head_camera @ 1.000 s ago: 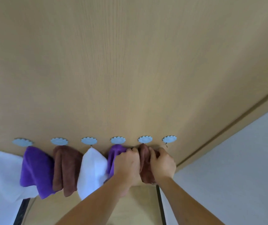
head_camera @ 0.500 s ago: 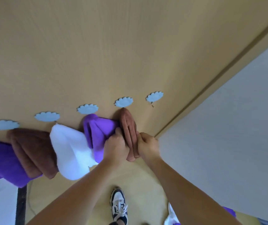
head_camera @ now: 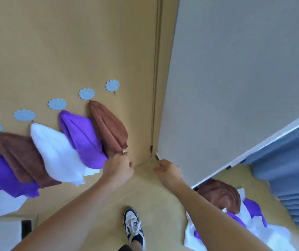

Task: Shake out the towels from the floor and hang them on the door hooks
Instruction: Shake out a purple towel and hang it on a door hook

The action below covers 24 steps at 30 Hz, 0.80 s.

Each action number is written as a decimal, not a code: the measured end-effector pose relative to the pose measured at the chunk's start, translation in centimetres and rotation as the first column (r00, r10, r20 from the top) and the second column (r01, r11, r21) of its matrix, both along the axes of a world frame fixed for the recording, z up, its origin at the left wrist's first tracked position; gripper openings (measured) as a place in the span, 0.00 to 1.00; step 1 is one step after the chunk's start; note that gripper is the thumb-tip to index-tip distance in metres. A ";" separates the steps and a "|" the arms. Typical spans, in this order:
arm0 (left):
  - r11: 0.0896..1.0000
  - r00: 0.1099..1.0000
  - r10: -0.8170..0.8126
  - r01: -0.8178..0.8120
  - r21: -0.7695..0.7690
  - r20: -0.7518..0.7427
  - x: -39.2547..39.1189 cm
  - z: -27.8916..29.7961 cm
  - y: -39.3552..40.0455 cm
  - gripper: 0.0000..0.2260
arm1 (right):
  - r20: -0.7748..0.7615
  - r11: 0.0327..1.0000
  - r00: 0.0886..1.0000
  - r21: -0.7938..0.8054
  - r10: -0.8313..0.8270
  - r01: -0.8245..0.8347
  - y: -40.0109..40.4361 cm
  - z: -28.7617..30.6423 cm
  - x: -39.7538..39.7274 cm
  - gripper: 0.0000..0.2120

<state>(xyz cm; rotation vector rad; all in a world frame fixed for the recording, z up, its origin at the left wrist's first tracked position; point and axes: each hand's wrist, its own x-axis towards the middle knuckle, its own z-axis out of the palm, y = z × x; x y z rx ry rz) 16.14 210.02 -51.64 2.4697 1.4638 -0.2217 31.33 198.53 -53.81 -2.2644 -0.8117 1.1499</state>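
The brown terry towel (head_camera: 108, 127) hangs bunched from the pale blue scalloped hook (head_camera: 86, 93) on the tan wooden door (head_camera: 69, 44), and my left hand (head_camera: 118, 168) pinches its bottom corner at about its 5 o'clock. I judge the cloth soft, light and limp: it will drape wherever it is pulled, slide little, and cannot break, so the best hold is a corner or a hem, with a gathered fold offered to the hook. My right hand (head_camera: 168, 172) hovers apart at 3 o'clock of the left, fingers loosely bent around nothing.

At 9 o'clock of the brown towel hang a purple towel (head_camera: 80, 137), a white towel (head_camera: 54, 151) and a second brown towel (head_camera: 19, 156), each under its own hook, overlapping like shingles. One empty blue hook (head_camera: 112, 85) sits at 1 o'clock of the hung towel (probably the next one to fill).

No container is in view; the nearest thing to one is the loose heap of brown, purple and white towels (head_camera: 235, 212) on the yellow floor (head_camera: 154, 196) at 4 o'clock, against the grey wall (head_camera: 235, 69). My black-and-white sneaker (head_camera: 133, 227) stands at 6 o'clock.
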 end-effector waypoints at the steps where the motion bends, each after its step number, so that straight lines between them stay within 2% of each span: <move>1: 0.999 0.999 -0.049 0.049 0.002 -0.002 1.1 0.3 -2.1 0.13 | 0.000 1.000 1.000 -0.006 -0.019 0.019 -2.5 -0.1 0.5 0.22; 5: 0.964 0.965 -0.259 0.261 -0.047 0.041 6.4 -0.2 -11.1 0.15 | 0.002 0.990 0.990 -0.022 -0.143 0.143 -14.0 -1.3 2.9 0.20; 8: 0.918 0.929 -0.364 0.370 -0.142 0.067 10.4 -1.8 -17.7 0.16 | 0.000 0.962 0.964 -0.069 -0.267 0.266 -22.1 -2.7 4.8 0.16; 14: 0.741 0.773 -0.634 0.611 -0.280 0.010 16.3 -7.8 -28.8 0.16 | -0.037 0.828 0.836 -0.168 -0.547 0.535 -34.7 -7.7 6.9 0.20; 19: 0.613 0.662 -0.748 0.668 -0.421 -0.039 18.1 -17.3 -34.5 0.17 | -0.137 0.695 0.688 -0.271 -0.712 0.666 -40.8 -16.5 6.2 0.23; 24: 0.558 0.607 -0.787 0.627 -0.543 -0.107 18.5 -31.7 -36.4 0.18 | -0.215 0.600 0.565 -0.400 -0.796 0.693 -42.6 -31.4 4.6 0.24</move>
